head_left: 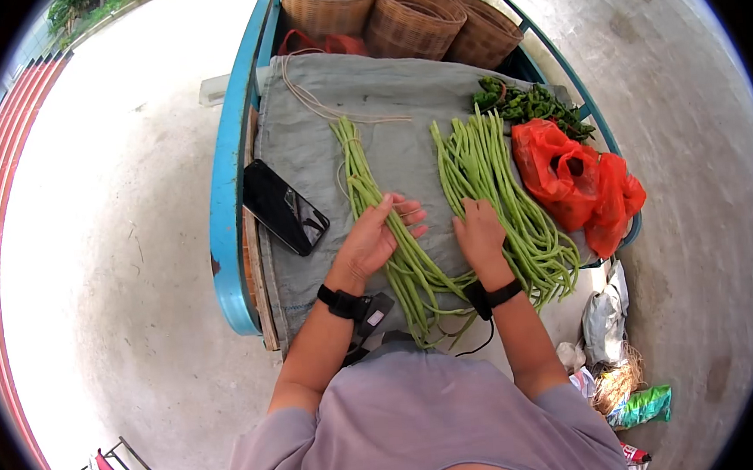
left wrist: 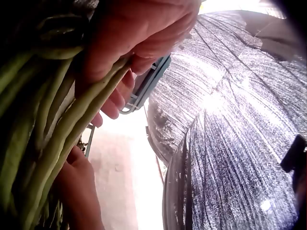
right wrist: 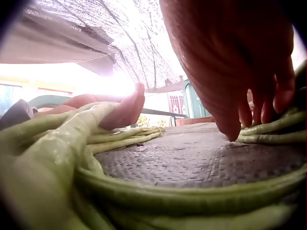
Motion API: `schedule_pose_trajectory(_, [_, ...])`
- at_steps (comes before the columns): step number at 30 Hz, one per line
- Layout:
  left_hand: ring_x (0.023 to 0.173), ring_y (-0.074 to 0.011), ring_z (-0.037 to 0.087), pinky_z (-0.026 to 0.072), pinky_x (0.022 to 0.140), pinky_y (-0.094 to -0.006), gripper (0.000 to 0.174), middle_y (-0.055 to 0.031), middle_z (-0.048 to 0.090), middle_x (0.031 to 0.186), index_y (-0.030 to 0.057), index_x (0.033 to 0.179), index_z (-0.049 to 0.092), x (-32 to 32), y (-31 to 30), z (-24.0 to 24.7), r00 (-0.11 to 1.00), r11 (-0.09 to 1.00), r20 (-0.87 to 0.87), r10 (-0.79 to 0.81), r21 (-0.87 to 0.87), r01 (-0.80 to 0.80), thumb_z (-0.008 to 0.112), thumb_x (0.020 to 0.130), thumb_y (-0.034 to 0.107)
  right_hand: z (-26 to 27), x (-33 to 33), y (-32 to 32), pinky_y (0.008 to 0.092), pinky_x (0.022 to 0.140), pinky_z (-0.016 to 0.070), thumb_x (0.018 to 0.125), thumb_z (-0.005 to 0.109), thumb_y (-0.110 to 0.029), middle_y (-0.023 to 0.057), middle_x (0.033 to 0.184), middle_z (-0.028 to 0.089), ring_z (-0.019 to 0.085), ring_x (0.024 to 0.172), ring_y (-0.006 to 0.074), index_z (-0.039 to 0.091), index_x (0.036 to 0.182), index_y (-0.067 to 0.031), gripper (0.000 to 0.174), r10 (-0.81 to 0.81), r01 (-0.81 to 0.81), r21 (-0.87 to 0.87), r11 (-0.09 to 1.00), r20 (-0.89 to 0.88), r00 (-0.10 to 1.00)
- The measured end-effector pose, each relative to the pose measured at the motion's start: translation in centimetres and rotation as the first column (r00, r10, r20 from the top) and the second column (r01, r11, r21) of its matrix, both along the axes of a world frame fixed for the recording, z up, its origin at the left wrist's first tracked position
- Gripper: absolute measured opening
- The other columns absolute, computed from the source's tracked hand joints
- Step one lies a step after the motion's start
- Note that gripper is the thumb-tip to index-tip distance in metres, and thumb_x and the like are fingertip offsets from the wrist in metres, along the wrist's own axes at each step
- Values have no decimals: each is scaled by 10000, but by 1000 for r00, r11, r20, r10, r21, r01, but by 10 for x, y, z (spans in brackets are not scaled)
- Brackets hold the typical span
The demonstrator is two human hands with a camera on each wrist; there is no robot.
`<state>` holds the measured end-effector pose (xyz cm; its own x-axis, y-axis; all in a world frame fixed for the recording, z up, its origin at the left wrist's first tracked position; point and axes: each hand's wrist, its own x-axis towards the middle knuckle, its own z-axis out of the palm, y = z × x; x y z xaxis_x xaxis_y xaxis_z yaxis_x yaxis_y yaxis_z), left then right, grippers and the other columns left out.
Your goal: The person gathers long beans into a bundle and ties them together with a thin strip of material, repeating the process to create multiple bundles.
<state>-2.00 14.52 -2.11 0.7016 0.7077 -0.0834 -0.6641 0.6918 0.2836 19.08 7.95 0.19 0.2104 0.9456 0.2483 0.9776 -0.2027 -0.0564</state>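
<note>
Two lots of green long beans lie on a grey woven sheet (head_left: 299,102). The narrower bundle of long beans (head_left: 360,171) runs under my left hand (head_left: 370,242), whose thumb and fingers hold some of its beans; the left wrist view shows bean stems (left wrist: 72,127) passing between them. At the left edge of the wider pile of long beans (head_left: 512,192), my right hand (head_left: 482,239) reaches down with bent fingers and grips a few beans. In the right wrist view its fingertips (right wrist: 244,115) meet bean stems (right wrist: 268,132) close over the sheet.
A black phone (head_left: 284,208) lies left of the beans, near the blue cart rail (head_left: 229,192). Pale ties (head_left: 303,97) lie beyond the bundle. Red plastic bags (head_left: 563,176) and green peppers (head_left: 541,104) sit at right. Wicker baskets (head_left: 415,21) stand at the far end.
</note>
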Motion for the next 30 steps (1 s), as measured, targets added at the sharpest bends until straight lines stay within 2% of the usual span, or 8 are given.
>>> schedule_pose_trajectory(5, [1118, -324, 584, 487, 971, -489, 262, -166, 615, 1166, 34, 1063, 572, 2, 0, -1, 1000, 1000, -23, 7, 2, -7, 446, 1012, 259, -11, 11, 16, 425, 705, 492, 800, 677, -219, 103, 928, 583, 587, 894, 309, 581, 973, -92, 235, 34, -28, -76, 997, 70, 997])
schedule_pose_trajectory(8, [1162, -329, 554, 481, 986, -478, 274, -184, 572, 1233, 19, 1081, 569, 3, 1, 1, 999, 1000, -42, 3, 4, -3, 446, 1012, 254, 21, 1, 25, 424, 683, 475, 816, 638, -205, 111, 853, 605, 606, 817, 305, 586, 910, -79, 165, -46, -6, -334, 942, -148, 988])
schedule_pose_trajectory(11, [1194, -328, 530, 474, 1002, -463, 280, -197, 525, 1296, 11, 1110, 555, 4, 2, -4, 997, 1000, -70, 22, 1, -22, 445, 1012, 249, 30, -13, 15, 402, 664, 464, 841, 611, -210, 121, 795, 617, 616, 754, 306, 578, 896, -52, 171, 40, -92, -146, 985, -326, 945])
schedule_pose_trajectory(14, [1215, -327, 514, 467, 1014, -451, 288, -202, 483, 1342, 4, 1145, 530, 6, 1, -5, 995, 999, -92, 45, -25, -47, 442, 1012, 245, 38, -32, 2, 368, 650, 457, 854, 627, -221, 125, 794, 612, 600, 715, 283, 561, 916, -34, 208, 25, -117, -80, 990, -715, 698])
schedule_pose_trajectory(17, [1224, -329, 506, 462, 1020, -447, 308, -203, 464, 1361, -5, 1184, 502, 7, 0, -4, 989, 996, -132, 68, -56, -75, 440, 1013, 244, 44, -44, -12, 322, 635, 448, 870, 625, -185, 108, 755, 590, 557, 654, 220, 548, 929, -24, 187, 101, -154, -7, 988, -719, 687])
schedule_pose_trajectory(23, [1200, -333, 527, 472, 1003, -453, 343, -196, 477, 1348, -11, 1236, 472, 7, -3, 5, 994, 996, -78, 81, -43, -85, 444, 1010, 246, 40, -47, -27, 269, 651, 424, 891, 607, -127, 42, 770, 560, 499, 706, 110, 545, 935, -15, 136, 155, -277, 23, 961, -871, 466])
schedule_pose_trajectory(26, [1193, -334, 534, 479, 991, -453, 346, -197, 496, 1331, -11, 1250, 466, 6, -1, 1, 992, 996, -100, 73, -47, -78, 434, 1013, 239, 39, -48, -29, 253, 662, 420, 908, 601, -145, 17, 805, 560, 494, 732, 93, 550, 941, -15, 144, 107, -255, 2, 967, -910, 400])
schedule_pose_trajectory(30, [1196, -335, 532, 485, 982, -447, 330, -200, 512, 1317, -13, 1233, 477, 6, -1, -4, 994, 996, -71, 84, 12, -83, 421, 1017, 230, 40, -51, -33, 237, 664, 418, 914, 608, -146, 12, 824, 567, 495, 738, 84, 570, 975, -15, 149, 164, -135, 117, 984, -892, 421])
